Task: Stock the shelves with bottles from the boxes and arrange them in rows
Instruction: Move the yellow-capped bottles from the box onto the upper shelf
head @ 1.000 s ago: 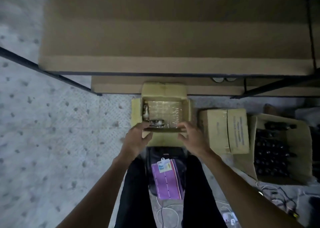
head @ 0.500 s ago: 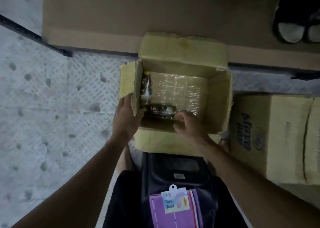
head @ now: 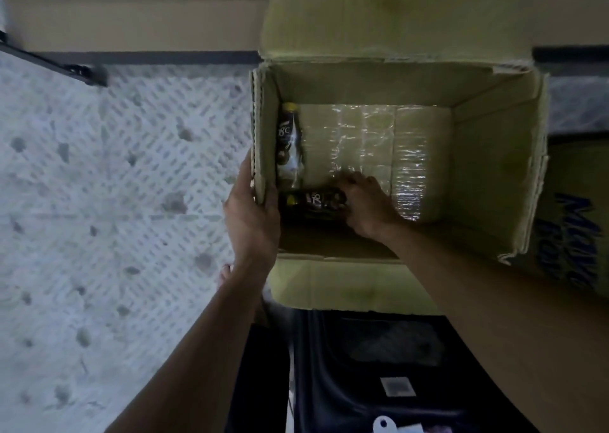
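Observation:
An open cardboard box sits on the floor in front of me, its bottom lined with shiny plastic wrap. Two dark bottles lie inside. One bottle lies along the left wall, cap pointing away. The other bottle lies across the near left corner with its cap to the left. My right hand reaches down into the box and curls round the base end of that near bottle. My left hand grips the box's left wall at the near corner, thumb inside.
A low cardboard-lined shelf runs along the top, with a dark metal shelf foot at the left. A closed carton with blue print stands right of the box. Pale patterned floor lies to the left. A dark bag hangs below me.
My head has dropped closer to the box. My right hand went from the near rim down inside and onto the near bottle. My left hand stays on the left wall.

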